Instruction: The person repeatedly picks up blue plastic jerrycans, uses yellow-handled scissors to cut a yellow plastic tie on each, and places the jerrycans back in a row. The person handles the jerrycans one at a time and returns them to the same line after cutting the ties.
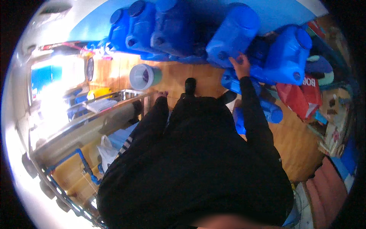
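Note:
My right hand (242, 65) reaches out at the upper right, its fingers at the lower edge of a large blue plastic jerrycan (236, 31); whether they grip it I cannot tell. Another blue jerrycan (287, 54) stands tilted to the right of that hand, with smaller blue containers (273, 110) lower down near my sleeve. My left hand (162, 94) is low at my left side, near the end of a metal-edged counter, and mostly hidden; its finger state is unclear. A white plastic bucket (140, 77) stands on the floor beyond it.
More blue jerrycans (140, 28) line the blue wall at the top. A red bag (303, 97) lies at the right. On the left runs a counter with a metal sink (125, 95), blue pipes (84, 161) and a white plastic bag (107, 151) below. The floor (297, 143) has brown tiles.

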